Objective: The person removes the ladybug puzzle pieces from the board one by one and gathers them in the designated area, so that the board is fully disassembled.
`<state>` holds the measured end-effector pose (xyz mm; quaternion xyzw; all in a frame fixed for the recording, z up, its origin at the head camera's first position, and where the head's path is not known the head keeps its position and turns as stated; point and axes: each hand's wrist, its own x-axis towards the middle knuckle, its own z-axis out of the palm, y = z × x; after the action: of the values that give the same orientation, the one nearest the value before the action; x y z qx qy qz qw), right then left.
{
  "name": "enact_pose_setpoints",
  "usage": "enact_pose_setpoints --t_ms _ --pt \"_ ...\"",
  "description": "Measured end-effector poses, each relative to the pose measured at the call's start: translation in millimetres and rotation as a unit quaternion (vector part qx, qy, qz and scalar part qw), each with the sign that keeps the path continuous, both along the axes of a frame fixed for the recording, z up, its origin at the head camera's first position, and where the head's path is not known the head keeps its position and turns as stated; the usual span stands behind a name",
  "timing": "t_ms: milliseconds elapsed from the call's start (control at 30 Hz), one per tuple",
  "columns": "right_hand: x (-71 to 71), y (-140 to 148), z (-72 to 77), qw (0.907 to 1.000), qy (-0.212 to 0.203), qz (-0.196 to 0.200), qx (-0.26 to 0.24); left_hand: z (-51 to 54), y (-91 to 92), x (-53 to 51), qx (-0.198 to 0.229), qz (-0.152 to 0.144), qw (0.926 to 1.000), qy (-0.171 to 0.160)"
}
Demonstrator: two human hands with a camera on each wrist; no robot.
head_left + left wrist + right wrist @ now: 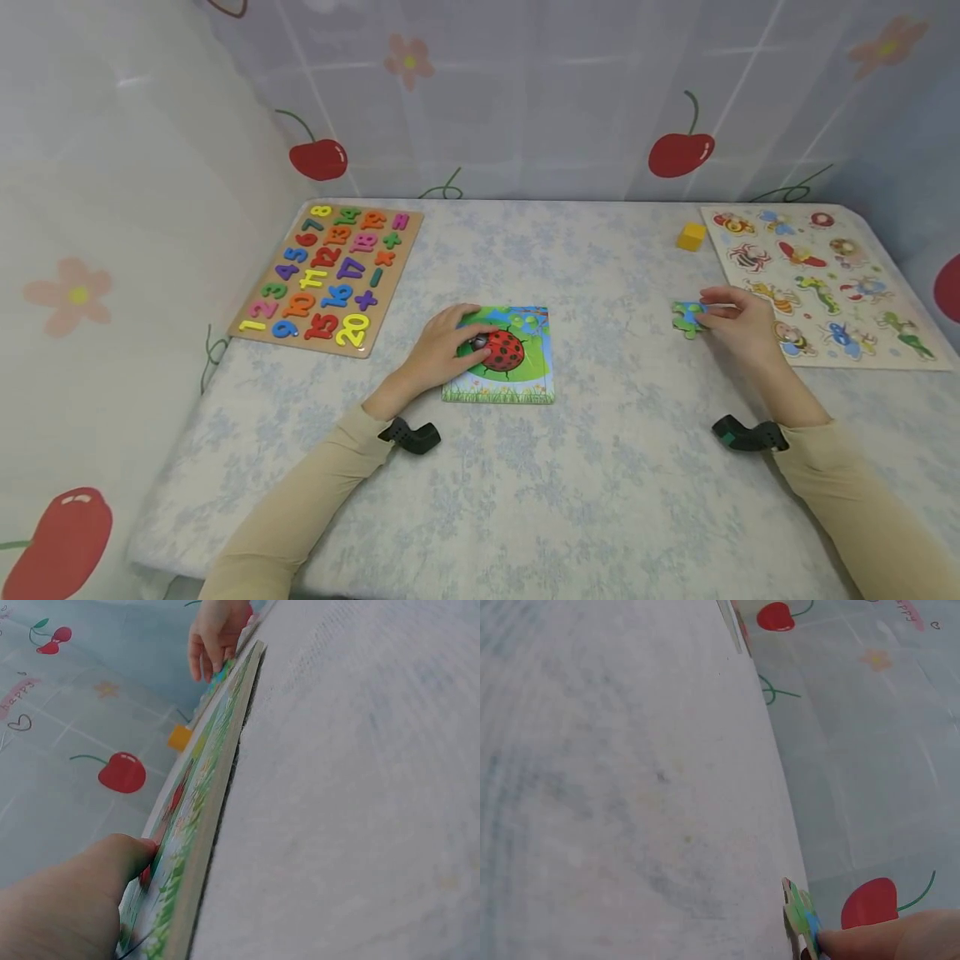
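A square ladybug jigsaw puzzle (517, 383) lies flat on the table. My left hand (442, 346) rests on its left part, thumb and fingers spread over the picture and hiding some of it. In the left wrist view the thumb (124, 859) lies on the puzzle's face. To the right, my right hand (738, 325) pinches a green and blue jigsaw piece (686, 318) between thumb and fingers, apart from the puzzle. The piece's edge (799, 913) shows low in the right wrist view.
A number board (337, 279) with coloured digits and signs lies at the back left. At the right is an insect picture board (825, 283), partly behind my right hand. A yellow block (691, 237) stands beside it. A patterned cloth covers the table (592, 492).
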<state>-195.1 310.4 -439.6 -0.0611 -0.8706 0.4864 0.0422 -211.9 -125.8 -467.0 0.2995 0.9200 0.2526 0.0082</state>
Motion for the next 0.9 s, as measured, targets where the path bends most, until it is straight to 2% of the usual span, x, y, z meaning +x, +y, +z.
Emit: enact_pose_setpoints --t_ms 267,400,467,567,700,900 --pt "-0.5 -1 -4.0 0.9977 0.005 -0.030 0.060 2.3 -0.1 0.3 0.030 0.041 0.9987 -0.001" --pt "-0.8 -10 -0.8 0.9963 0.005 -0.050 0.069 3.7 -0.3 -0.2 0.031 0.078 0.9963 0.014" --pt "-1.9 -19 3.0 0.9970 0.010 -0.044 0.062 4.0 -1.4 -0.2 0.028 0.095 0.9950 0.014" --pt "-4.8 -39 11.7 0.9988 0.023 -0.011 0.041 4.0 -2.6 -0.1 0.025 0.106 0.9940 0.004" --pt "-9.7 -78 20.9 0.9974 0.034 0.062 0.012 3.0 -3.1 -0.8 0.027 0.111 0.9934 -0.010" --pt "-13.0 -149 17.4 0.9850 0.016 0.171 -0.013 1.3 -2.6 -1.5 0.032 0.109 0.9934 -0.012"
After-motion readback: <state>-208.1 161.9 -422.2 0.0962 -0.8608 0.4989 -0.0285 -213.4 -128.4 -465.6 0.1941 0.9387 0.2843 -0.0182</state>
